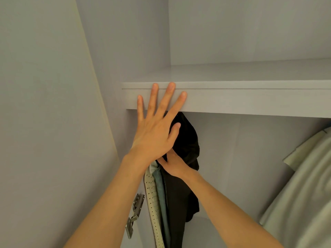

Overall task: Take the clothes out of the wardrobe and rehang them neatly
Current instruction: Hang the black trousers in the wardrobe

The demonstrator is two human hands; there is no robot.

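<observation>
Left arm: I see it reaching up from the bottom edge, in front of the hanging clothes.
Right arm: it comes up from the lower right toward the black garment [188, 140].
Right hand [174, 164]: I see it low on the black garment, thumb lying along the cloth's left edge; the fingers go behind the fabric, so I cannot tell how they lie.
Left hand [154, 129]: held wide, fingers straight and spread, the fingertips over the shelf's front edge, the thumb across the top of the black garment.
Clothes: the black garment hangs just under the shelf [232, 97]; beside it on the left hang a teal piece [160, 194] and a dotted cream piece [152, 203].
Hinge [135, 213]: metal, on the left wall beside the dotted piece.
Pale fabric [304, 194]: bulging in at the right, well apart from the black garment.
Upper compartment: above the shelf, grey walls.
</observation>
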